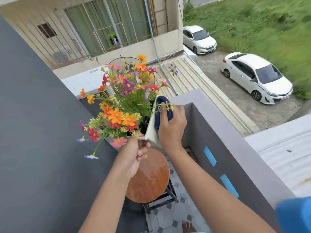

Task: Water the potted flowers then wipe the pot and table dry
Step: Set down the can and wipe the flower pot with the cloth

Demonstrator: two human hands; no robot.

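Note:
A white square pot (151, 132) full of orange, red, pink and purple flowers (123, 105) is held up in the air, tilted to the left, above a small round wooden table (149, 179). My left hand (138, 153) grips the pot's near corner. My right hand (171, 125) presses a dark blue cloth (161, 110) flat against the pot's right side. The tabletop has a wet sheen. The pot's lower part is hidden behind my hands.
A grey balcony wall (223, 137) with blue tape strips runs along the right. A dark wall (33, 132) is on the left. A blue object (296, 214) sits at the lower right edge. The floor is tiled; a bare foot (188, 227) shows below.

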